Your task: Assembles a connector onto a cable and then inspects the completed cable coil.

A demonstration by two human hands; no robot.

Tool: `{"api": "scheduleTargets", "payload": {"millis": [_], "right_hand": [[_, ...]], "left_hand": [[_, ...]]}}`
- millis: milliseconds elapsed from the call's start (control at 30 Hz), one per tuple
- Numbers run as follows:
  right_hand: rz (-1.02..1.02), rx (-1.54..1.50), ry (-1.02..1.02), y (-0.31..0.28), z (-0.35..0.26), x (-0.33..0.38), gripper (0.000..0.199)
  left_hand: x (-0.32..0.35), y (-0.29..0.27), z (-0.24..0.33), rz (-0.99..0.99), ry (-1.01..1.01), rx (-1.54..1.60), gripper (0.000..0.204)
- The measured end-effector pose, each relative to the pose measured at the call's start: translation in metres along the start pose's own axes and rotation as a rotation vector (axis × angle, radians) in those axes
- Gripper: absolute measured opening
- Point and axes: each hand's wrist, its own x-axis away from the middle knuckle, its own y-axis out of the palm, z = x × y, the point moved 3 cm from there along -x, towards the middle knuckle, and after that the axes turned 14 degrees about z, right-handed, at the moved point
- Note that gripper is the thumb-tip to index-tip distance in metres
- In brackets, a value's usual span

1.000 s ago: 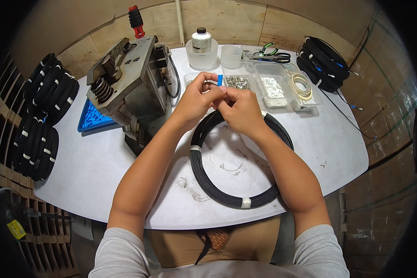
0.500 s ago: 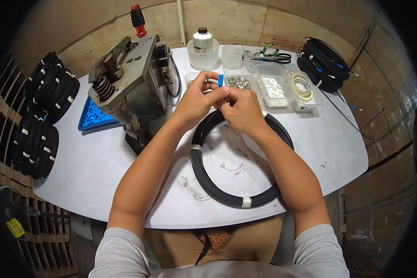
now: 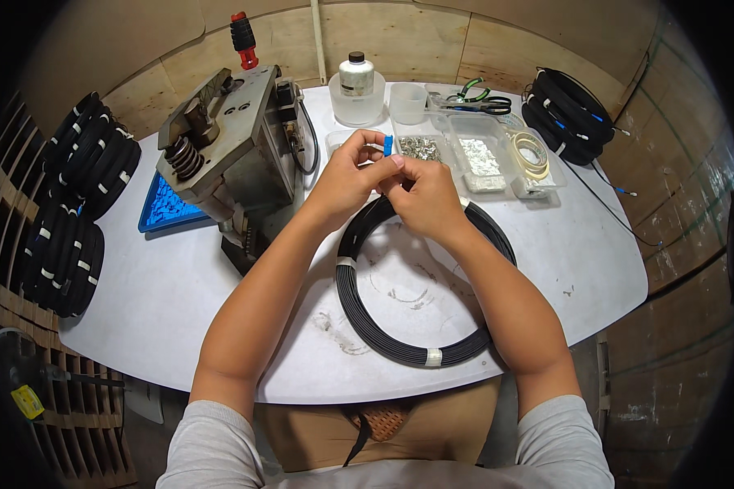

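Observation:
Above the far part of a black cable coil (image 3: 373, 320), both hands meet with fingertips touching. My left hand (image 3: 349, 181) is closed, holding a small blue plastic connector (image 3: 388, 146) upright at its fingertips. Just right of it and slightly lower, my right hand (image 3: 426, 194) is pinched closed against the left thumb. What lies between the right fingers is hidden; it may be the cable's end, but I cannot tell. White tape bands (image 3: 434, 356) bind the coil, which lies flat on the white table (image 3: 179, 326).
Left of my hands stands a metal press (image 3: 257, 155), beside a blue tray (image 3: 147, 220) of blue connectors. Clear bins hold metal terminals (image 3: 420, 147), white pieces (image 3: 481, 159) and tape rolls (image 3: 530, 153). Behind are a bottle (image 3: 356, 77) and pliers (image 3: 473, 90). More cable coils (image 3: 567, 114) sit at both sides.
Both hands keep nearly the same pose over the coil. The blue connector sits very slightly lower in the picture, still at the left fingertips.

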Motion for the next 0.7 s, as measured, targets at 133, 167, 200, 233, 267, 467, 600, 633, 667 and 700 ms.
{"api": "scheduleTargets", "payload": {"millis": [133, 167, 200, 233, 267, 467, 600, 633, 667, 700], "right_hand": [[0.001, 0.001, -0.011, 0.003, 0.000, 0.000, 0.018], [0.009, -0.004, -0.013, 0.003, 0.003, 0.000, 0.018], [0.017, -0.009, -0.015, 0.003, 0.005, 0.000, 0.018], [0.017, -0.009, -0.016, 0.003, 0.004, 0.000, 0.018], [0.008, -0.006, -0.012, 0.003, 0.003, -0.001, 0.018], [0.029, -0.032, -0.031, 0.005, 0.006, 0.000, 0.017], [0.040, -0.061, -0.022, 0.006, 0.006, 0.000, 0.017], [0.041, -0.060, -0.022, 0.005, 0.006, 0.000, 0.017], [0.044, -0.067, -0.019, 0.005, 0.008, -0.001, 0.018], [0.048, -0.074, -0.016, 0.006, 0.010, -0.001, 0.018]], "left_hand": [[0.001, -0.002, 0.000, 0.001, 0.003, -0.006, 0.036], [0.002, 0.000, 0.002, -0.007, 0.001, -0.007, 0.035], [0.003, 0.001, 0.003, -0.016, -0.001, -0.008, 0.033], [0.003, 0.001, 0.002, -0.015, 0.000, -0.008, 0.033], [0.002, -0.001, 0.001, -0.006, -0.005, -0.021, 0.033], [0.002, -0.001, 0.001, -0.007, -0.001, -0.027, 0.033], [0.000, -0.002, 0.000, 0.016, 0.013, -0.026, 0.033], [0.000, -0.001, 0.000, 0.015, 0.014, -0.025, 0.033], [0.000, -0.001, 0.000, 0.014, 0.017, -0.002, 0.030], [0.000, 0.000, 0.000, 0.013, 0.021, 0.021, 0.027]]}}
